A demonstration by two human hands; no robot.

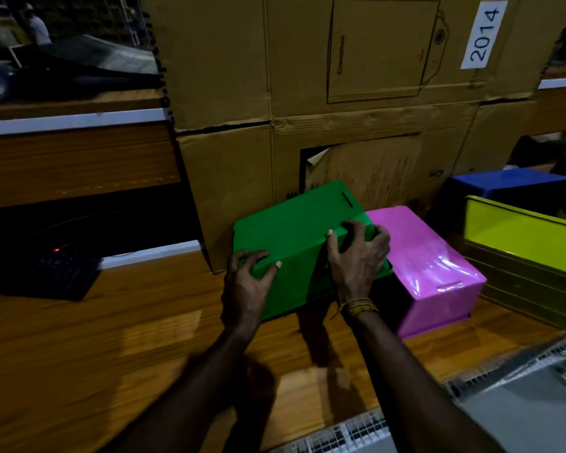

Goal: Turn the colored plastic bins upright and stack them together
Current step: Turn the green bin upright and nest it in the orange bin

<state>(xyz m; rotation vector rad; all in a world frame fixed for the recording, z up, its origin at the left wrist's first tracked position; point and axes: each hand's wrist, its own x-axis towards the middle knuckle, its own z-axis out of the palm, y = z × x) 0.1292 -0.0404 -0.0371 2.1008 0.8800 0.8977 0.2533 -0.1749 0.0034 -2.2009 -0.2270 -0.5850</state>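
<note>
Now both on the green bin (294,237), upside down on the tabletop (111,338), long axis running away: left grip (247,282) clamped on near corner, right grip (356,256) hooked over right edge, beside pink bin (432,256). Flip next, probably.

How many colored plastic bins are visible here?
4: green bin in both hands, pink bin right beside it, yellow bin further right, blue bin behind. More may be hidden.
</note>
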